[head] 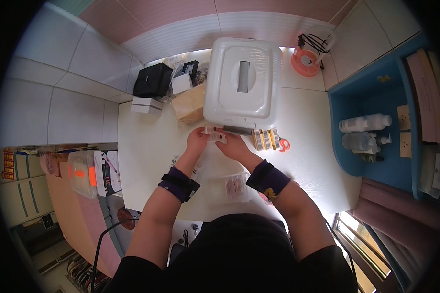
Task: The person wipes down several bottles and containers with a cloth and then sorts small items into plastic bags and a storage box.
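Note:
Between my fingertips is a small clear plastic piece point(215, 136) with dark spots, perhaps a little package. My left hand point(198, 140) grips its left side and my right hand point(234, 145) its right side. Just beyond them stands a large white lidded storage box point(223, 99) with a grey handle. A dark grey flat object point(238, 130) lies at its near edge, partly behind my right hand. To the right are several small gold-edged boxes point(266, 140) in a row and scissors with orange handles point(285, 145). A clear plastic tray point(214, 190) holding pinkish packets point(236, 186) sits between my forearms.
A brown paper package point(189, 104), a black box point(152, 80) and a white box point(146, 106) sit back left on the white table point(308, 157). A pink cable reel point(304, 62) stands back right. Bottles point(365, 122) lie in a blue shelf unit point(366, 88).

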The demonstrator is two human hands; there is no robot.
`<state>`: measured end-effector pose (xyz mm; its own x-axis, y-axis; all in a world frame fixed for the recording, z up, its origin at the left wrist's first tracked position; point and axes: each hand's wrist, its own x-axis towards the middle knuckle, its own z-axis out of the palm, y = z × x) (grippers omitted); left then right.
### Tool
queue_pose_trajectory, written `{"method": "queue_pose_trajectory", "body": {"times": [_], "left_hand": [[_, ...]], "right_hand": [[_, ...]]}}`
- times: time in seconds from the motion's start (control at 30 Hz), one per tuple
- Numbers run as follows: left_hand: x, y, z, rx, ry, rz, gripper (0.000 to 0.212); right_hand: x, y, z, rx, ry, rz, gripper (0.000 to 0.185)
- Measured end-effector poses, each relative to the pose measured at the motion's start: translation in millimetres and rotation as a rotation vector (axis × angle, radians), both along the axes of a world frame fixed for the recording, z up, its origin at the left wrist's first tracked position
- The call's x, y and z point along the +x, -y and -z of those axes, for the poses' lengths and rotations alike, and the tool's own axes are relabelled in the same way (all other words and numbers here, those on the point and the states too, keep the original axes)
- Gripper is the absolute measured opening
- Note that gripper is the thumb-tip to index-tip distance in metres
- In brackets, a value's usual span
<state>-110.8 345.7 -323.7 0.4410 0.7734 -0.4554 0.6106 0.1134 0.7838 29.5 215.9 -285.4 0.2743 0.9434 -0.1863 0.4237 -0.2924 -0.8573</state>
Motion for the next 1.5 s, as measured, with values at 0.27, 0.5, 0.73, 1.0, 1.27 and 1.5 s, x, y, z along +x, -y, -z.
{"method": "queue_pose_trajectory", "body": {"times": [0.27,0.5,0.73,1.0,1.27,1.5], "left_hand": [[-7.5,40.6,-92.0,-0.126,0.132,0.025,0.029],[-47.3,85.7,-130.4,-0.058,0.23,0.031,0.028],[-74.7,133.2,-149.2,0.029,0.189,0.061,0.029],[-95.8,168.4,-141.6,0.033,0.146,0.116,0.033],[-93.7,182.7,-133.7,0.005,0.093,0.17,0.033],[-93.3,184.4,-103.8,-0.157,0.093,0.166,0.04]], "right_hand": [[-5.4,29.3,-53.0,0.002,-0.19,0.081,0.044],[-26.5,69.8,-89.6,0.081,-0.29,0.063,0.044],[-53.4,109.4,-99.0,0.158,-0.255,0.041,0.043],[-73.4,139.4,-94.6,0.061,-0.327,-0.057,0.049],[-73.3,147.8,-78.0,-0.003,-0.299,-0.101,0.047],[-72.3,154.0,-70.7,0.007,-0.347,-0.14,0.043]]}}
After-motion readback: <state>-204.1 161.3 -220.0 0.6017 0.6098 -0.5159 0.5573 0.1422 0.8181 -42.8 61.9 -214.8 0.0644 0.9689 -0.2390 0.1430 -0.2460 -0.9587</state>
